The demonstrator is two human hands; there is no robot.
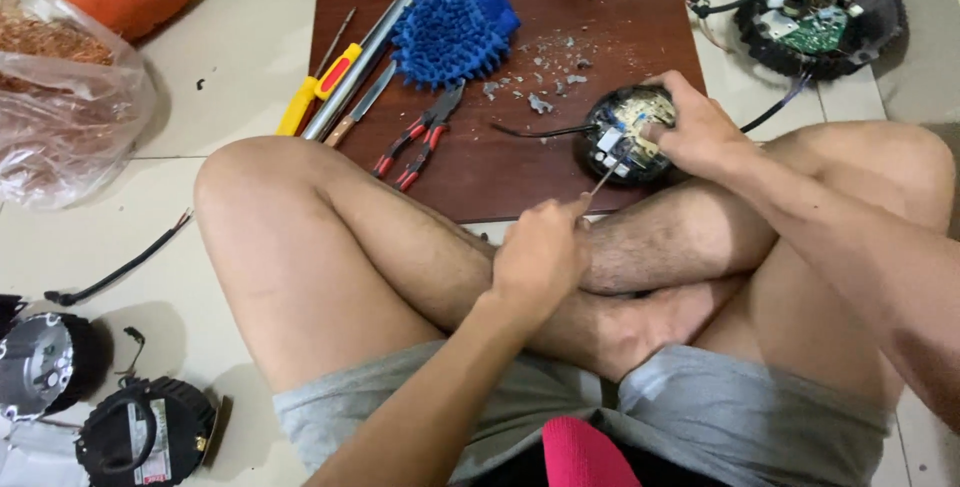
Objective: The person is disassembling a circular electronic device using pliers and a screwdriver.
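on board edge, round device [622,137] under right hand [700,132]; left hand [540,257] probes it.

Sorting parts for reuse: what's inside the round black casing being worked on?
Inside the round black casing: a pale circuit board with white connectors. The right hand covers its right side; the left hand pokes in a thin tool.

two hands [540,257], one pliers [415,142]

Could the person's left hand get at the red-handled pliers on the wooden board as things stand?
Probably yes. The pliers lie uncovered on the board beyond the raised knee, but the left hand already grips a thin tool it would need to put down.
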